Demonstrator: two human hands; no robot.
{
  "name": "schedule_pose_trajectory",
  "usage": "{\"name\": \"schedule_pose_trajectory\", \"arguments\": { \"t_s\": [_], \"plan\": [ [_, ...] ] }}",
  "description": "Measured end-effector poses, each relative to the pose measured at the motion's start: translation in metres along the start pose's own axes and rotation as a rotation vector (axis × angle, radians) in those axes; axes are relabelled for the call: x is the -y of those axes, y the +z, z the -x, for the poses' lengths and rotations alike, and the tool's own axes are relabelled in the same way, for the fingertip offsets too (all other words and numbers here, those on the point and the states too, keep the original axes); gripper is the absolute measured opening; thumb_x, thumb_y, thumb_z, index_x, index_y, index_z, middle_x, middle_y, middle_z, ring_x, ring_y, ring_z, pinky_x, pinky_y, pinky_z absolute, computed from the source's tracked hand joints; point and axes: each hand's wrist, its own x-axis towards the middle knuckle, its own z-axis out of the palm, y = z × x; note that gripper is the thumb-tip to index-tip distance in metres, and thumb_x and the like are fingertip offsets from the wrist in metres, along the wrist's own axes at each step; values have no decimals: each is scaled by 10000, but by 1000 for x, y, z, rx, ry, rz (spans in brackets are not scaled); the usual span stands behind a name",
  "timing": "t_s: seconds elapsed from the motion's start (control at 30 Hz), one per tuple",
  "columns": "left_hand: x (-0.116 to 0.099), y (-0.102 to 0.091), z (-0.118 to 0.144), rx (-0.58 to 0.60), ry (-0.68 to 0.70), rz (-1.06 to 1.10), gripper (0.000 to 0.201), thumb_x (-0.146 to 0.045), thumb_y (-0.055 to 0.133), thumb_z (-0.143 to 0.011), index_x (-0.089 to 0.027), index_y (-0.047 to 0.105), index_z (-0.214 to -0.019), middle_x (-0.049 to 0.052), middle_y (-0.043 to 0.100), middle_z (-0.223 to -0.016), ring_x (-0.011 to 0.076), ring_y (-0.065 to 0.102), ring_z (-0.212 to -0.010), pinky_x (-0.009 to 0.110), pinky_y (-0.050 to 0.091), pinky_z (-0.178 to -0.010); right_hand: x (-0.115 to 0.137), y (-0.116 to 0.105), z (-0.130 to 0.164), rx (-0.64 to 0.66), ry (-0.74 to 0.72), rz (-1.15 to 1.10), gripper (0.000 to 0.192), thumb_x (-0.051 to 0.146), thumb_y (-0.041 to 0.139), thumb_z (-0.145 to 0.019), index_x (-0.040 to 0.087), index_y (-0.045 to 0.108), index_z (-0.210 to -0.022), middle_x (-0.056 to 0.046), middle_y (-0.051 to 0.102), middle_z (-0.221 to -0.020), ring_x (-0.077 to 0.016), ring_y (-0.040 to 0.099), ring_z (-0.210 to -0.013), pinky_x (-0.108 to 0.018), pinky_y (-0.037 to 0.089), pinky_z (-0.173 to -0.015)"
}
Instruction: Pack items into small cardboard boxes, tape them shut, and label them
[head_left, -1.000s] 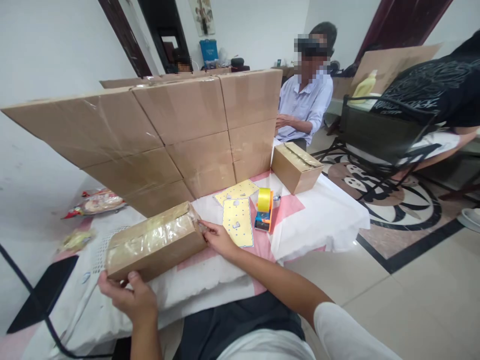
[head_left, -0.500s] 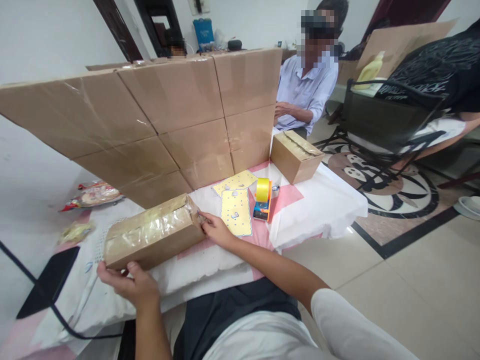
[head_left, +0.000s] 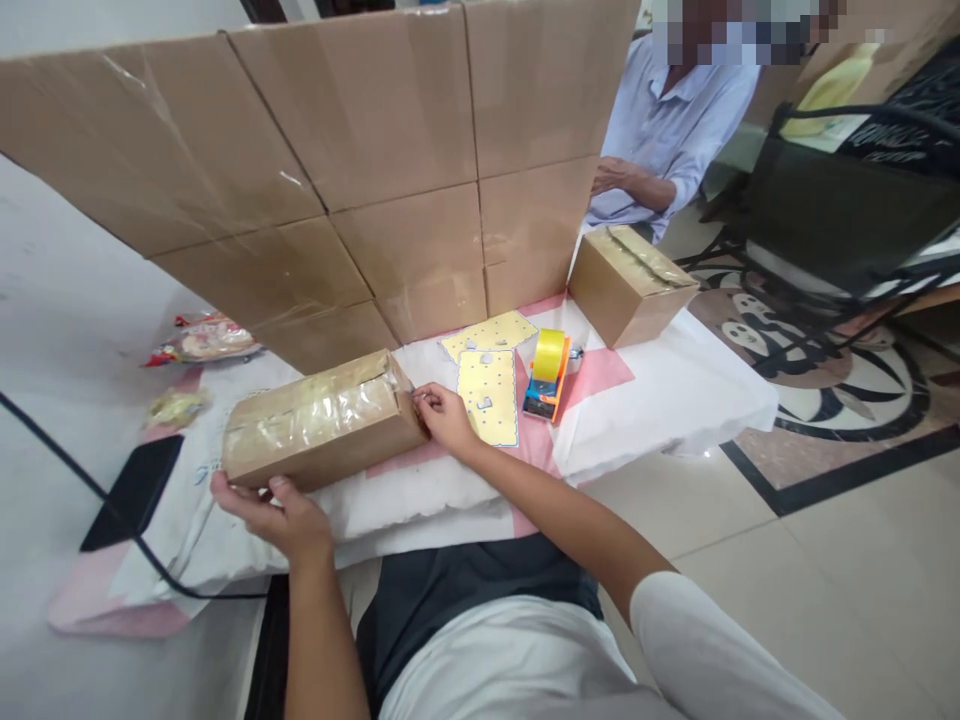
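Observation:
A long cardboard box (head_left: 337,445) lies in front of me on the table, with shiny clear tape (head_left: 322,405) along its top. My left hand (head_left: 274,512) grips the box at its near left corner, thumb against the front side and fingers at the left end. At the right end, the fingers of my right hand (head_left: 446,415) are pinched together against the box by the taped edge. Whatever is between those fingertips is too small to make out. Right of that hand are yellow dotted sheets (head_left: 491,400) and a tape dispenser (head_left: 546,385) with a yellow roll.
Stacked cardboard boxes (head_left: 397,150) form a wall behind my box. Another carton (head_left: 630,290) stands at the back right, near a seated person (head_left: 667,130). Snack packets (head_left: 206,340) and a black phone-like slab (head_left: 135,490) lie left; a black cable (head_left: 142,545) crosses there.
My view has tipped downward and shifted left, so the scene sits differently in the picture. The right fingers have drawn closer together at the box's end; the left hand keeps its grip.

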Motion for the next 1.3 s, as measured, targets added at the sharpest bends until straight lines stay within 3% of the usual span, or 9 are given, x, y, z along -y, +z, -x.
{"name": "schedule_pose_trajectory", "arguments": {
  "t_s": [0.2,0.4,0.5,0.57,0.63,0.87,0.97,1.17,1.3],
  "plan": [
    [1,0,0,6,10,15,746,-257,495,-911,-82,267,-1599,220,555,-1455,266,582,-1320,411,468,-1109,2,-2,-1,-20,21,22,150,272,615,-873,189,735,-904,-12,673,-747,-157,593,-666,-271,490,-645],
    [8,0,0,27,25,51,735,-239,490,-936,-108,228,-1610,218,523,-1499,231,567,-1347,383,462,-1110,4,-9,7,-41,-163,140,193,225,614,-839,212,794,-906,-87,701,-1239,-144,649,-790,-289,527,-701],
    [8,-1,0,30,40,71,736,-227,495,-936,-105,226,-1611,225,508,-1510,233,556,-1359,382,459,-1111,5,-10,7,-9,-156,100,212,213,596,-853,217,797,-919,-87,667,-1373,-173,695,-961,-303,557,-791],
    [7,-1,0,31,40,68,742,-225,503,-930,-99,232,-1609,229,514,-1504,241,564,-1348,386,464,-1106,5,-9,5,3,-136,57,228,199,578,-865,211,792,-940,-88,711,-1306,-194,686,-1095,-316,555,-889],
    [5,-1,0,28,30,62,746,-226,506,-925,-95,236,-1608,231,518,-1500,248,568,-1343,389,463,-1108,4,-9,3,-15,-125,25,230,200,574,-870,202,785,-964,-90,741,-1232,-191,683,-1102,-317,545,-922],
    [-4,-1,-1,27,-28,58,770,-239,520,-897,-79,246,-1599,246,393,-1603,253,518,-1399,362,438,-1126,4,-8,-2,-131,-92,-104,198,337,688,-797,194,705,-934,-15,714,-842,-132,621,-702,-276,515,-710],
    [-2,-1,-1,20,-5,75,768,-244,526,-897,-67,254,-1593,257,347,-1627,264,485,-1431,368,422,-1141,10,-6,-2,-99,-175,-129,231,346,695,-794,205,661,-973,-12,714,-881,-130,626,-736,-267,496,-709],
    [1,-1,-2,17,3,50,763,-246,523,-900,-58,255,-1589,252,433,-1566,264,478,-1436,386,418,-1150,22,-6,-8,-19,-265,53,245,252,610,-842,219,652,-1081,-19,741,-964,-134,615,-762,-253,440,-657],
    [0,-2,-1,74,-76,52,791,-227,491,-903,-89,166,-1611,248,315,-1638,275,422,-1474,421,381,-1181,23,-2,-14,-1,-270,86,260,234,587,-857,218,621,-1114,-14,723,-973,-128,595,-752,-245,427,-643]
  ]
}}
